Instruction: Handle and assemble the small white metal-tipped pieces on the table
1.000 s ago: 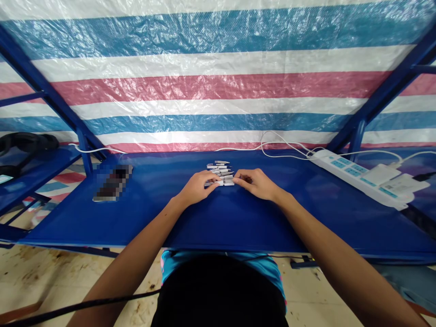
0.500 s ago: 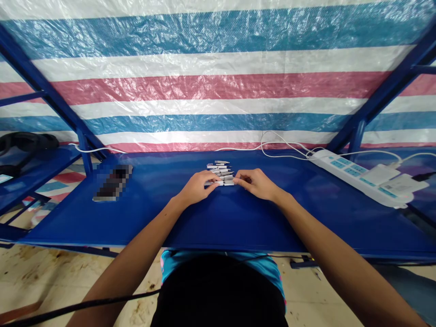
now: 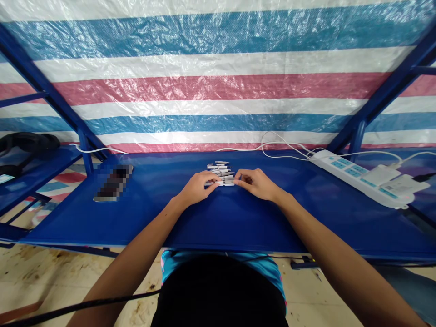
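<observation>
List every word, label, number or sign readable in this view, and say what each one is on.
No text can be read.
Small grey and white pieces between the left hand and right hand: markings too small.
White adapters on the power strip: printed labels too small.
Phone: blurred.

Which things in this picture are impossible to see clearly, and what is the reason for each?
- Flat object at table left, head view: pixelated blur hides what it is.
- Small white-grey pieces, head view: too small to identify; the left hand and right hand cover the nearest one's ends.
- Power strip, head view: socket markings too small; white adapters cover its right part.
- Dark object on left shelf: cut by the frame edge.
</observation>
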Motion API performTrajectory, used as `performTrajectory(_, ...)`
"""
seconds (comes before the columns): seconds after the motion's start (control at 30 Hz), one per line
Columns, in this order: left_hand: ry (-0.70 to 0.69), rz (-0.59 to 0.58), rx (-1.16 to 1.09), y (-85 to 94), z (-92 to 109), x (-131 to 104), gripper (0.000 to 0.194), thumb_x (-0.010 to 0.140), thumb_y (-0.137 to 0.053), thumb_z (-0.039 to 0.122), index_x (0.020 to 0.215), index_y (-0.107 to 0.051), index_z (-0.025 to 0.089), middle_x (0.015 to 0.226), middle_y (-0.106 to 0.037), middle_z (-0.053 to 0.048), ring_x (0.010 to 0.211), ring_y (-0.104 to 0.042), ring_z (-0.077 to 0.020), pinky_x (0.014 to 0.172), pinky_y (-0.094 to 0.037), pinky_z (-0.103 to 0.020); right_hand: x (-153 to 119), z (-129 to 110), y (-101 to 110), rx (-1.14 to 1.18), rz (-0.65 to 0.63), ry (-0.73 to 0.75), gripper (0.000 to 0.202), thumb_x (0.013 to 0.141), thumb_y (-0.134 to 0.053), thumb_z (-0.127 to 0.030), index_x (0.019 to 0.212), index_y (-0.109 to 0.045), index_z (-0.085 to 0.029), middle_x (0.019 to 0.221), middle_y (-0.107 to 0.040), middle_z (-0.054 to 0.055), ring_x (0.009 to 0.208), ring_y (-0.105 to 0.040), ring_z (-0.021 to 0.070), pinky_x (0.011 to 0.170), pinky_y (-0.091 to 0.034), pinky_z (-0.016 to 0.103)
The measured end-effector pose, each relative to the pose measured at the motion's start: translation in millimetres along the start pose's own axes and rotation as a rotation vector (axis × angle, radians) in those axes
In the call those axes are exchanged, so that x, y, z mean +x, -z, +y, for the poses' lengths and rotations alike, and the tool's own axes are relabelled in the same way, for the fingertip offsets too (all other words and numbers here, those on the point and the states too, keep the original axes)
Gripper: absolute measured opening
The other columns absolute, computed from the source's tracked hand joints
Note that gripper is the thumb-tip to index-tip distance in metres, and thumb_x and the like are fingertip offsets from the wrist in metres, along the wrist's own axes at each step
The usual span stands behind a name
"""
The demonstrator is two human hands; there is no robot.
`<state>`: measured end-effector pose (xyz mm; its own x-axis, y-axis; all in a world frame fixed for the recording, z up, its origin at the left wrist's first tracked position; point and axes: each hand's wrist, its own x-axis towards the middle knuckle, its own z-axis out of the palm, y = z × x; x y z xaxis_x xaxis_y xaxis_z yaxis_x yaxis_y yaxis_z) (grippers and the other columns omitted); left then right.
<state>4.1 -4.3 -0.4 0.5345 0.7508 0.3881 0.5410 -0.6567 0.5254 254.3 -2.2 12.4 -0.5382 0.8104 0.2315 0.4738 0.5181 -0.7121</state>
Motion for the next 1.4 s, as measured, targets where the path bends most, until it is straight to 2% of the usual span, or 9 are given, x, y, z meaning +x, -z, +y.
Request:
performTrajectory(0.2,-0.011,0.004,-0.002,-0.5,0.7,-0.2,0.020,0.095,-0.061,0.026,0.102,-0.078,0.020,0.097,-0.078,-0.007,0.089,-0.072,-0.0217,0.088,-0.057,-0.032,0.2,-2.2,-0.3,-0.025,-0.024,-0.014,0.053,0.094,-0.044,-0.067,0.076,-0.059,-0.020,0.059,-0.051,-0.001,0.055,-0.044,0.0141,0.057,-0.033,0.028)
performTrajectory(0.43,0.007,0.001,0.003,-0.7,-1.0,-0.1,0.020,0.094,-0.061,0.025,0.103,-0.078,0.019,0.096,-0.078,-0.007,0.087,-0.072,-0.0215,0.084,-0.057,-0.031,-0.2,3.0,0.4,-0.001,0.008,0.000,0.045,0.090,-0.056,-0.065,0.088,-0.062,-0.020,0.058,-0.054,-0.003,0.053,-0.045,0.0136,0.057,-0.033,0.027)
performTrajectory(0.83,-0.030,0.017,-0.021,-1.1,-1.8,-0.2,0.018,0.094,-0.063,0.023,0.103,-0.078,0.018,0.095,-0.077,-0.008,0.088,-0.072,-0.0216,0.083,-0.056,-0.031,1.4,-3.2,1.2,-0.035,-0.036,0.011,0.059,0.097,-0.040,-0.067,0.071,-0.061,-0.019,0.058,-0.052,0.000,0.056,-0.046,0.0144,0.060,-0.033,0.028)
performTrajectory(1.13,-0.037,0.014,0.002,-0.4,-2.8,-0.2,0.020,0.095,-0.059,0.023,0.102,-0.077,0.018,0.096,-0.078,-0.008,0.088,-0.072,-0.0219,0.084,-0.056,-0.031,0.2,4.0,-1.3,0.000,0.005,0.015,0.050,0.091,-0.053,-0.068,0.084,-0.064,-0.020,0.057,-0.052,-0.003,0.052,-0.042,0.0131,0.057,-0.031,0.027)
performTrajectory(1.4,-0.039,0.025,-0.015,-1.8,-4.3,0.3,0.020,0.096,-0.060,0.025,0.103,-0.078,0.019,0.096,-0.078,-0.008,0.091,-0.072,-0.0226,0.086,-0.057,-0.033,1.4,-0.8,0.6,-0.043,-0.033,0.028,0.055,0.096,-0.043,-0.064,0.071,-0.062,-0.019,0.059,-0.054,0.000,0.055,-0.045,0.0138,0.060,-0.033,0.028)
